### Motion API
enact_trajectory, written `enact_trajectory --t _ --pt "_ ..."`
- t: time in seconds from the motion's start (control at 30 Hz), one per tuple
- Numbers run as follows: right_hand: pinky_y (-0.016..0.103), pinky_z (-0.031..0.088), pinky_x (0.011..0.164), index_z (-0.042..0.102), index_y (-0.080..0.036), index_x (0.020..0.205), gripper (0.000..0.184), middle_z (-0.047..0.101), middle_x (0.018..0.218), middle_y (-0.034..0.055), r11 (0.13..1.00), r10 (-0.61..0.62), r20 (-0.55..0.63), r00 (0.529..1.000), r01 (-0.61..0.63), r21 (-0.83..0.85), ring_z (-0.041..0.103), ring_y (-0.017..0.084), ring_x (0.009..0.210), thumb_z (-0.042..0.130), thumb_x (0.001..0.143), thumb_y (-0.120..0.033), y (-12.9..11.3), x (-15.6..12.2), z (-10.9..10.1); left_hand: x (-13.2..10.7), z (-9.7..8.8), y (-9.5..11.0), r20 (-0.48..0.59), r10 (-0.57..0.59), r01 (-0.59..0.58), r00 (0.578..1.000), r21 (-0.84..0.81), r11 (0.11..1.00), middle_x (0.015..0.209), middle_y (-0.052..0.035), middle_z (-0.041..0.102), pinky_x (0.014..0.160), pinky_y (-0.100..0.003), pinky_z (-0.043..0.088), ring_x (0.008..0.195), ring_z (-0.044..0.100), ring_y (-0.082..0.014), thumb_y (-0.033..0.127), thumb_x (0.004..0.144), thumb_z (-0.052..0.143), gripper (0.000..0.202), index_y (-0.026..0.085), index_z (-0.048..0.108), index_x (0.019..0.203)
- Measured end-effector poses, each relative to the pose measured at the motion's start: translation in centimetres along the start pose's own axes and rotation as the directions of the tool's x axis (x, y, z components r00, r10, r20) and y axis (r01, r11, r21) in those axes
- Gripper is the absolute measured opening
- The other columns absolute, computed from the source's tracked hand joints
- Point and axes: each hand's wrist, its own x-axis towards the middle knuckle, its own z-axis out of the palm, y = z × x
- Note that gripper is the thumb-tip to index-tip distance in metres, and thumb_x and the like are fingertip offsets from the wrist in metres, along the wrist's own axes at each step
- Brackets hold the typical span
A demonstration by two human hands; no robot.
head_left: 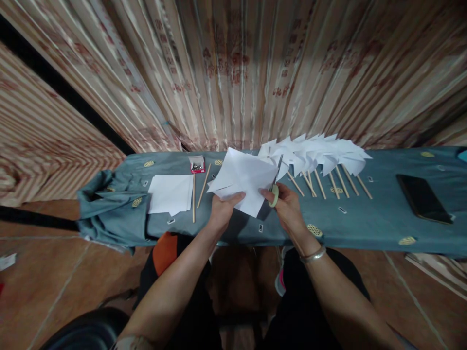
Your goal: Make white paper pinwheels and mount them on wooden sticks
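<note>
A square sheet of white paper (246, 175), with a slit cut in from its left corner, is held up above the cloth. My left hand (223, 209) pinches its lower left edge, thumb on top. In my right hand (286, 201) is a pair of scissors (275, 193) with pale green handles, blades pointing up and away along the paper's right corner. The right thumb and finger also touch the sheet's lower right edge. Just beyond the right hand lies a row of overlapping white paper pinwheels (324, 153) on wooden sticks.
A stack of white paper squares (170, 193) lies at left, beside two loose wooden sticks (193, 199). Behind them stands a small open red box (197, 166) of shiny metal pieces. A black phone (423, 198) lies at right on the narrow cloth-covered table (383, 214). Curtains (233, 73) hang behind.
</note>
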Motion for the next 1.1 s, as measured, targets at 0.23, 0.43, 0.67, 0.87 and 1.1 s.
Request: enact_trajectory --t 0.23,0.43,0.67,0.87,1.1 --pt "0.026 0.047 0.055 0.065 -0.018 0.097 0.050 0.069 0.074 0.0007 0.983 0.081 0.182 0.980 -0.048 -0.177 0.061 0.015 0.062 0.081 0.061 -0.048 -0.1 -2.2 -0.1 1.4 -1.1 1.2 -0.020 0.128 -0.126 0.992 0.054 0.991 0.081 -0.0043 0.074 0.080 -0.036 0.053 0.078 0.068 -0.0205 0.024 0.051 0.085 0.034 0.014 0.069 0.079" --pt "0.025 0.046 0.057 0.062 -0.019 0.106 0.044 0.069 0.080 0.0021 0.944 0.230 0.466 0.855 -0.079 -0.321 0.063 0.015 0.068 0.070 0.076 -0.050 1.5 -5.6 -0.6 2.6 -2.3 2.8 -0.071 0.259 -0.249 0.963 0.117 0.961 0.083 -0.0048 0.073 0.080 -0.035 0.053 0.081 0.067 -0.0212 0.028 0.056 0.081 0.031 0.015 0.068 0.080" --pt "0.026 0.047 0.059 0.064 -0.018 0.102 0.045 0.067 0.073 0.0010 0.931 0.311 0.517 0.798 -0.146 -0.335 0.061 0.014 0.063 0.072 0.074 -0.052 2.9 -6.9 -0.6 2.8 -2.2 2.5 -0.045 0.292 -0.278 0.955 0.197 0.940 0.083 -0.0040 0.071 0.080 -0.034 0.053 0.079 0.067 -0.0203 0.025 0.058 0.079 0.029 0.014 0.068 0.082" --pt "0.024 0.046 0.052 0.066 -0.018 0.096 0.047 0.065 0.068 0.0006 0.936 0.327 0.483 0.812 -0.208 -0.285 0.059 0.012 0.057 0.074 0.069 -0.055 2.1 -6.2 -0.3 2.8 -1.9 1.8 -0.040 0.262 -0.248 0.964 0.214 0.945 0.084 -0.0050 0.071 0.077 -0.034 0.053 0.080 0.067 -0.0216 0.026 0.057 0.080 0.033 0.014 0.066 0.086" --pt "0.024 0.047 0.051 0.067 -0.019 0.093 0.045 0.065 0.067 0.0001 0.929 0.353 0.486 0.799 -0.237 -0.285 0.061 0.012 0.057 0.075 0.067 -0.054 1.8 -6.0 -0.2 2.9 -1.7 1.4 -0.038 0.237 -0.222 0.971 0.234 0.947 0.088 -0.0051 0.071 0.078 -0.034 0.053 0.083 0.068 -0.0229 0.025 0.056 0.081 0.031 0.015 0.065 0.081"
